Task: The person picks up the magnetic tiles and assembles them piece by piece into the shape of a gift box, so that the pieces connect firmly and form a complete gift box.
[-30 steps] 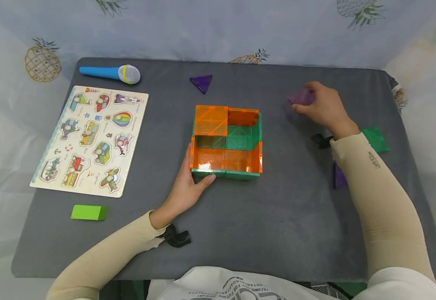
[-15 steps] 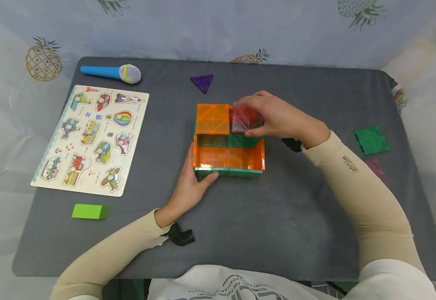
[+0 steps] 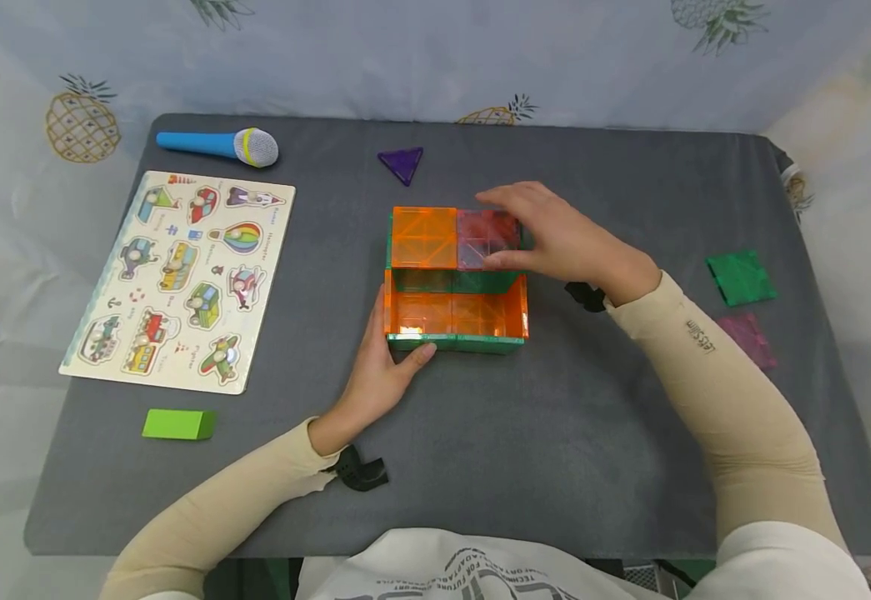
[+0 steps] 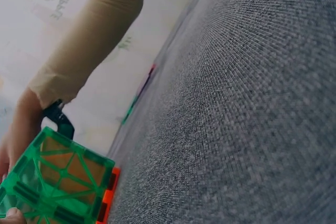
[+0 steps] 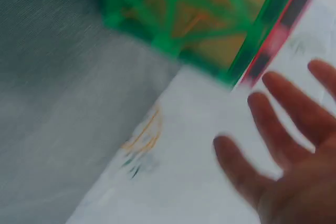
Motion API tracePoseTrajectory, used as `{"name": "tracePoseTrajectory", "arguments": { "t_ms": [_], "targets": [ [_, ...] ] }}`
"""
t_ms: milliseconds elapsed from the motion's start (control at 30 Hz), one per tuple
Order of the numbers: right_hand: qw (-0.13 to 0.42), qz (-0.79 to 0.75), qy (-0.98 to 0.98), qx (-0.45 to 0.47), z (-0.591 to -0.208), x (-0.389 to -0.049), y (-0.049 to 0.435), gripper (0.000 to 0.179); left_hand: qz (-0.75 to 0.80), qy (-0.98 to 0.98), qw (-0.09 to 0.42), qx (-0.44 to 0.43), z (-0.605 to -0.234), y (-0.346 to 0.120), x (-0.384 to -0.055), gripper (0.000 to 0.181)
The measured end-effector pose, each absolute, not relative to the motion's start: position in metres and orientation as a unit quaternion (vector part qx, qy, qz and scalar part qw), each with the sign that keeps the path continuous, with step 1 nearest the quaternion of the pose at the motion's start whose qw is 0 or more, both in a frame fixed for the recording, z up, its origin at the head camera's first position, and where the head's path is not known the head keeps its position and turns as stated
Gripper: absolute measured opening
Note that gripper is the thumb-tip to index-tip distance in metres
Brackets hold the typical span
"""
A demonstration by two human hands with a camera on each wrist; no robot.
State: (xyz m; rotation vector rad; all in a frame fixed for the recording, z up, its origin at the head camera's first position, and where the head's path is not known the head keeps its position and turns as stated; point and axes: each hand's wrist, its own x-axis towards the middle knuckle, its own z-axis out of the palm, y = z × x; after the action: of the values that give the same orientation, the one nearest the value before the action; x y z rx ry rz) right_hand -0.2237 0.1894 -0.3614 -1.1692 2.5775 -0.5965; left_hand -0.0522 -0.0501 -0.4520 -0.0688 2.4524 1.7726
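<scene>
A box of translucent magnetic tiles (image 3: pixel 453 342), with green and orange walls, stands mid-table. An orange square tile (image 3: pixel 423 237) covers its back left part, and a pink square tile (image 3: pixel 480 240) lies flat beside that on the back right. My left hand (image 3: pixel 375 379) holds the box at its front left corner, thumb on the green front wall, fingers along the left side. Over the pink tile's right side is my right hand (image 3: pixel 566 242), thumb and fingers spread at its edges. The right wrist view shows those fingers extended, apart from the green wall (image 5: pixel 210 30).
Right of the box lie a green square tile (image 3: pixel 741 277) and a pink tile (image 3: pixel 748 340), partly behind the right forearm. A purple triangle tile (image 3: pixel 402 164) is behind the box. To the left are a toy microphone (image 3: pixel 217 145), a picture puzzle board (image 3: pixel 183 279) and a green block (image 3: pixel 178 423).
My right hand has carried the pink tile from the right to the box, laid it flat beside the orange tile and loosened its fingers. The left hand has stayed at the corner.
</scene>
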Motion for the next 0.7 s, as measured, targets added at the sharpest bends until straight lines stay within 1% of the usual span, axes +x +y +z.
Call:
{"name": "tracePoseTrajectory", "arguments": {
  "t_ms": [67,133,200,233,300,400,467,533,567,633,700],
  "targets": [
    [0.099,-0.211,0.901,-0.366,-0.361,-0.226,0.205,0.065,0.58,0.812,0.054,-0.021,-0.452,-0.051,-0.052,0.1],
    [0.087,-0.207,0.923,-0.312,-0.361,-0.229,0.228,0.059,0.573,0.817,0.051,-0.019,-0.452,-0.051,-0.051,0.101],
    [0.094,-0.191,0.946,-0.245,-0.362,-0.234,0.258,0.057,0.568,0.822,0.05,-0.017,-0.451,-0.052,-0.05,0.101],
    [0.109,-0.176,0.956,-0.209,-0.363,-0.238,0.275,0.058,0.568,0.821,0.049,-0.018,-0.452,-0.052,-0.05,0.101],
    [0.151,-0.141,0.969,-0.136,-0.366,-0.244,0.311,0.067,0.568,0.821,0.046,-0.019,-0.453,-0.053,-0.049,0.101],
    [0.23,-0.093,0.968,-0.048,-0.375,-0.25,0.367,0.085,0.572,0.819,0.04,-0.019,-0.455,-0.053,-0.049,0.101],
    [0.284,-0.082,0.955,-0.011,-0.381,-0.25,0.399,0.098,0.572,0.819,0.035,-0.018,-0.457,-0.054,-0.049,0.101],
    [0.323,-0.083,0.943,0.01,-0.387,-0.246,0.423,0.107,0.572,0.82,0.033,-0.016,-0.457,-0.054,-0.05,0.101],
    [0.338,-0.085,0.937,0.017,-0.39,-0.243,0.432,0.11,0.571,0.82,0.033,-0.014,-0.457,-0.053,-0.05,0.101],
    [0.346,-0.083,0.934,0.03,-0.395,-0.235,0.444,0.116,0.569,0.822,0.034,-0.012,-0.457,-0.053,-0.05,0.1],
    [0.326,-0.077,0.941,0.038,-0.399,-0.228,0.45,0.116,0.568,0.822,0.037,-0.01,-0.457,-0.052,-0.051,0.1]
  ]
}}
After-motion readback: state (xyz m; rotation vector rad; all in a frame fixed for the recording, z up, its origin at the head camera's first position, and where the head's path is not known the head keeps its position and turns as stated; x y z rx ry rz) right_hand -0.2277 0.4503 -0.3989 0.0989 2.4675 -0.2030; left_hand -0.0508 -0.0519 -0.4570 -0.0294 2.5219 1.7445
